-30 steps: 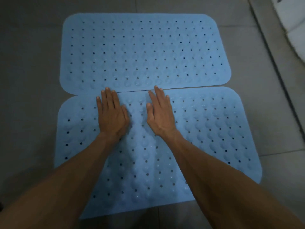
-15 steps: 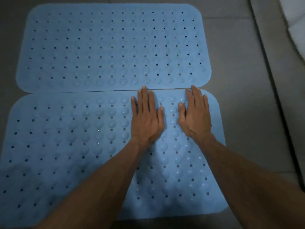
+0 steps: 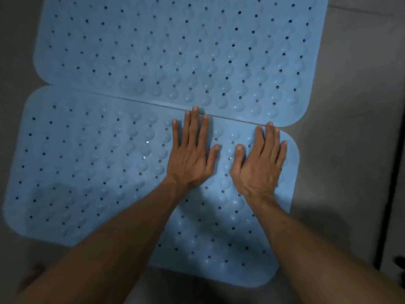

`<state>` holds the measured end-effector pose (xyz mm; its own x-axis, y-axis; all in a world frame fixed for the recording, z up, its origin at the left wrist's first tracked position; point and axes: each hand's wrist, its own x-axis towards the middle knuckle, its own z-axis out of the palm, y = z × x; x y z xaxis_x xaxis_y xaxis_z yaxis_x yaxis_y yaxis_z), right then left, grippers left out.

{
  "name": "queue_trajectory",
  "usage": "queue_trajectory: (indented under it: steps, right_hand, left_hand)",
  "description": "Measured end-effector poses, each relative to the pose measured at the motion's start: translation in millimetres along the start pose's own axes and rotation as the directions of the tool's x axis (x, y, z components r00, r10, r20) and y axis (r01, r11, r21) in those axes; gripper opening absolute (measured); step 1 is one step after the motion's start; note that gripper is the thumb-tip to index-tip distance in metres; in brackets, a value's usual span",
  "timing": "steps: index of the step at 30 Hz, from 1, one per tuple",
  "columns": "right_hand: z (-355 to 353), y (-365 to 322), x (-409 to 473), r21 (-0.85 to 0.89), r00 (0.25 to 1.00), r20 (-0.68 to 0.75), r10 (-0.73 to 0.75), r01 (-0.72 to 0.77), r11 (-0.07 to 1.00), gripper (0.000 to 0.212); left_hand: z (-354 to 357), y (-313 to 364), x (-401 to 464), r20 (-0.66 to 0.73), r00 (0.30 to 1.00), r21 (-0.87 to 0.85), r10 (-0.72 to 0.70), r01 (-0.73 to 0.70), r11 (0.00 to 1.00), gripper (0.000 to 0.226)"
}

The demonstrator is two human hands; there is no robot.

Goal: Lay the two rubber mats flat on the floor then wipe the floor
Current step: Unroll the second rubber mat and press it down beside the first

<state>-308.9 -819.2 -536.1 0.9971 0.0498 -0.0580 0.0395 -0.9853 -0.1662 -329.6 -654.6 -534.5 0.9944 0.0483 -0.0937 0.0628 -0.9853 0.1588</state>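
Currently both palms down on near pale-blue perforated rubber mat with raised bumps [image 3: 92,167], right-hand end of it. Left hand [image 3: 190,156]: flat, fingers extended and held together, thumb splayed toward the other hand, middle fingertip reaching the seam where the two mats meet. Right hand [image 3: 260,163]: same flat pose, fingers straight and slightly fanned, thumb out toward the left hand, fingertips at the seam near the mat's rounded far-right corner. Neither hand gripping anything, just pressing flat on rubber. Forearms bare, entering from bottom edge, converging slightly toward the wrists; left one crossing over the near edge of the mat. Far pale-blue perforated rubber mat [image 3: 175,47] lying flat directly beyond, long edges butted along a thin diagonal seam, far mat offset a bit to the right. Both mats flat on grey tiled floor [image 3: 350,106], no visible curl at edges. Dark strip [image 3: 392,194] running along the right side of the floor. Versus half a second ago: hands spread a little further apart, right hand closer to the mat's right edge, thumbs more splayed. Versus one second ago: hands well to the right of the mid-mat spot where they were then. Seam now reading tilted in view rather than level.
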Motion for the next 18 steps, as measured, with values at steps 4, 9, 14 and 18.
queue_trajectory:
  steps: [4,9,14,18]
  right_hand:
    - [-4,-3,-1,0.007,1.000,0.009,-0.017,0.017,1.000,0.068]
    - [-1,0,0,0.047,0.999,-0.026,-0.019,0.020,0.999,0.066]
    - [2,1,-2,0.071,0.996,-0.084,-0.020,0.026,0.997,0.064]
    - [4,1,-3,0.102,0.992,-0.121,-0.024,0.037,0.994,0.062]
  left_hand:
    - [0,-1,-1,0.052,0.999,0.011,0.005,-0.006,1.000,0.073]
    - [1,0,-1,0.067,0.998,0.001,-0.015,0.015,1.000,0.073]
    - [6,-2,-2,0.060,0.998,-0.010,-0.010,0.011,1.000,0.072]
    - [10,-4,-5,0.004,1.000,-0.061,-0.018,0.019,0.998,0.068]
